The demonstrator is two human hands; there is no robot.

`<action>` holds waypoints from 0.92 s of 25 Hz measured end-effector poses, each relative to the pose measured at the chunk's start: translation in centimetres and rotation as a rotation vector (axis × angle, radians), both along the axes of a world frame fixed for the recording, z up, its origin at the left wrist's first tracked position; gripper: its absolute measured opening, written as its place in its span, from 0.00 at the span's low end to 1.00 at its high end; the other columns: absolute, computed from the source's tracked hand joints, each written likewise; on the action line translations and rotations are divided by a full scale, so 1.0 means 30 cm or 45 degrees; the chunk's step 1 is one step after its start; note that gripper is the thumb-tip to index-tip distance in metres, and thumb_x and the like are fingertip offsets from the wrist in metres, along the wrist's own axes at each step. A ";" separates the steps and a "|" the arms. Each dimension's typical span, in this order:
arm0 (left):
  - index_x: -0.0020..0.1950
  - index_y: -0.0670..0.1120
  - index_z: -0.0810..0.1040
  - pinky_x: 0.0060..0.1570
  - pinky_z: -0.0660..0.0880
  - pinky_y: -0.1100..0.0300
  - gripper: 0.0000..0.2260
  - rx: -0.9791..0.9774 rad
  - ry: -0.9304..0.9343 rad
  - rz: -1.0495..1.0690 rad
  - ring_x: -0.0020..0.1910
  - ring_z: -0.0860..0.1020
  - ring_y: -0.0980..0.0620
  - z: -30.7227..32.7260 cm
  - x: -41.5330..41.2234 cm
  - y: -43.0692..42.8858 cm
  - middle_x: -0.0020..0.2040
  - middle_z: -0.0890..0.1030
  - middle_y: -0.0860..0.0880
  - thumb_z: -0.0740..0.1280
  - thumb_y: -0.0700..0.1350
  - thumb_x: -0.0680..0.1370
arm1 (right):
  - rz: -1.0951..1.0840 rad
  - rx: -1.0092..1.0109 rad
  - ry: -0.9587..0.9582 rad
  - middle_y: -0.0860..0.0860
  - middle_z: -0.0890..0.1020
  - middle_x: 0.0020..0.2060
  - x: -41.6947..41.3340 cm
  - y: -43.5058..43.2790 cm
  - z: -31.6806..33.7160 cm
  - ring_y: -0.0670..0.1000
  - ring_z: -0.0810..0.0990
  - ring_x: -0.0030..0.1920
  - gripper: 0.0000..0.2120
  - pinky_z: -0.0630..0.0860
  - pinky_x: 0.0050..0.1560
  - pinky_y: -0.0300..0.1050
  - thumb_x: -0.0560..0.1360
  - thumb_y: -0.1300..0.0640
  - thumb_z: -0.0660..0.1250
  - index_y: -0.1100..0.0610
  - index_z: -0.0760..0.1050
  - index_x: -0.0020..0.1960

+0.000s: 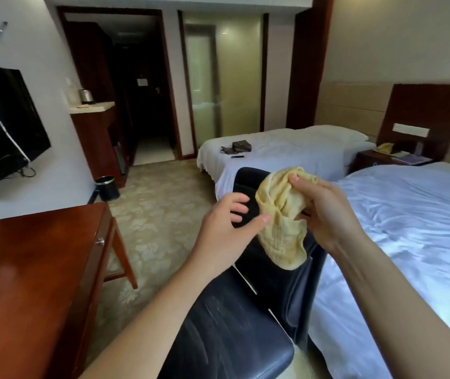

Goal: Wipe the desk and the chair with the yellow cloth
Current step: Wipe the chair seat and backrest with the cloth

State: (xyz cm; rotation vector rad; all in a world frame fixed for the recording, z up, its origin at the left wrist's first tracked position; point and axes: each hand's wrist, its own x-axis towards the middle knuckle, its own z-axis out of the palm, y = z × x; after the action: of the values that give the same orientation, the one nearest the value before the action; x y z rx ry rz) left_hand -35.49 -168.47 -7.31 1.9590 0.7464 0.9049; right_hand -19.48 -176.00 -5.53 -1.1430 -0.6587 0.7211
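Yellow cloth (281, 214): bunched and held off any surface, hanging over the upper part of the black chair (232, 324) backrest. Right hand (325, 212): fingers and thumb curled round the cloth's upper folds, grasping it. Left hand (226, 225): fingers spread and relaxed, nothing grasped, thumb tip at the cloth's left edge. Desk (26, 263): red-brown wood, left of the chair and apart from it. White bed (409, 228): just beside the chair's right side.

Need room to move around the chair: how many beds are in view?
2. The near bed lies close to the right of the chair; the far bed stands beyond its backrest, near the glass partition. More may be out of frame.
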 end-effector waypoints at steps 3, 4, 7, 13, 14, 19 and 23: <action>0.51 0.51 0.79 0.36 0.70 0.77 0.08 -0.185 -0.039 -0.120 0.40 0.79 0.65 -0.053 0.020 -0.056 0.45 0.81 0.54 0.72 0.46 0.73 | 0.151 -0.010 0.387 0.54 0.83 0.42 -0.022 -0.042 -0.048 0.51 0.83 0.41 0.15 0.78 0.39 0.45 0.70 0.54 0.69 0.60 0.78 0.54; 0.50 0.48 0.80 0.36 0.71 0.76 0.06 -0.225 -0.028 -0.178 0.39 0.80 0.63 -0.060 0.014 -0.062 0.44 0.83 0.52 0.71 0.42 0.74 | 0.170 -0.032 0.424 0.55 0.83 0.43 -0.031 -0.057 -0.066 0.52 0.83 0.43 0.16 0.78 0.39 0.45 0.70 0.53 0.69 0.60 0.78 0.55; 0.52 0.42 0.82 0.44 0.75 0.69 0.06 -0.461 0.002 -0.394 0.44 0.82 0.56 -0.067 -0.042 -0.032 0.47 0.84 0.47 0.68 0.38 0.76 | 0.196 -0.098 0.404 0.57 0.84 0.47 -0.046 -0.114 -0.123 0.53 0.84 0.46 0.15 0.79 0.37 0.44 0.75 0.53 0.65 0.61 0.78 0.57; 0.65 0.56 0.73 0.59 0.70 0.60 0.21 -0.590 0.263 -0.331 0.59 0.75 0.59 -0.189 -0.090 -0.058 0.58 0.78 0.58 0.68 0.58 0.73 | 0.020 -0.202 0.431 0.60 0.83 0.47 -0.091 -0.153 -0.239 0.56 0.83 0.44 0.13 0.79 0.41 0.48 0.76 0.56 0.66 0.63 0.76 0.56; 0.66 0.57 0.73 0.60 0.68 0.59 0.23 -0.602 0.240 -0.345 0.60 0.74 0.59 -0.207 -0.087 -0.071 0.59 0.77 0.60 0.68 0.59 0.73 | 0.074 -0.203 0.415 0.60 0.82 0.48 -0.117 -0.142 -0.250 0.55 0.82 0.45 0.13 0.78 0.44 0.49 0.76 0.56 0.65 0.63 0.76 0.57; 0.58 0.56 0.80 0.62 0.68 0.52 0.18 -0.846 -0.002 -0.603 0.58 0.78 0.58 -0.265 -0.121 -0.056 0.56 0.82 0.57 0.71 0.59 0.70 | 0.362 -0.176 0.400 0.61 0.81 0.51 -0.169 -0.126 -0.244 0.56 0.81 0.51 0.22 0.76 0.54 0.52 0.71 0.52 0.68 0.64 0.75 0.61; 0.49 0.51 0.83 0.53 0.73 0.57 0.12 -0.868 -0.097 -0.641 0.49 0.80 0.56 -0.275 -0.164 -0.002 0.48 0.83 0.52 0.68 0.56 0.73 | 0.359 -0.282 0.487 0.62 0.80 0.57 -0.156 -0.112 -0.281 0.59 0.79 0.58 0.21 0.73 0.61 0.56 0.75 0.50 0.66 0.64 0.75 0.62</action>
State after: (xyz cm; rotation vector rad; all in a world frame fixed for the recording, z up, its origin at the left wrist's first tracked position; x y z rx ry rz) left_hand -40.40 -168.51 -15.58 1.3889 0.4047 0.3453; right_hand -24.16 -179.36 -13.98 -1.0816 -0.4239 1.2424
